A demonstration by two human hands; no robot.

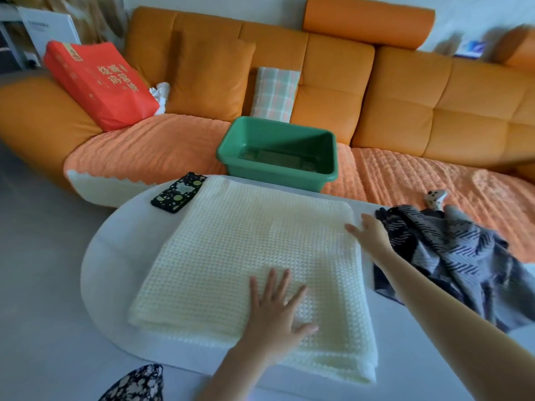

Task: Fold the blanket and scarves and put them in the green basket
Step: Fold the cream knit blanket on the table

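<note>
Blanket (246,264), head view: folded cream rectangle lying flat mid-bench (110,256), long axis running near edge to far edge. Left hand (275,308) is flat with fingers spread, pressing the near part. Right hand (369,235) is flat with straight fingers at the right edge, toward the far corner. Green basket (272,176) sits on the sofa (405,111) just past the far edge, straight ahead. Phone (179,192) lies at the blanket's far-left corner. Striped scarf (451,261) is heaped at the bench's right edge beside the right hand, floral scarf (136,383) near-left. Path to the basket looks unobstructed.

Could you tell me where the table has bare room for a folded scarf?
The table is bare at its left end, bordered by the phone, the blanket and the rim. The right side is crowded: the striped scarf lies beside the blanket, with the right hand at that edge.
</note>
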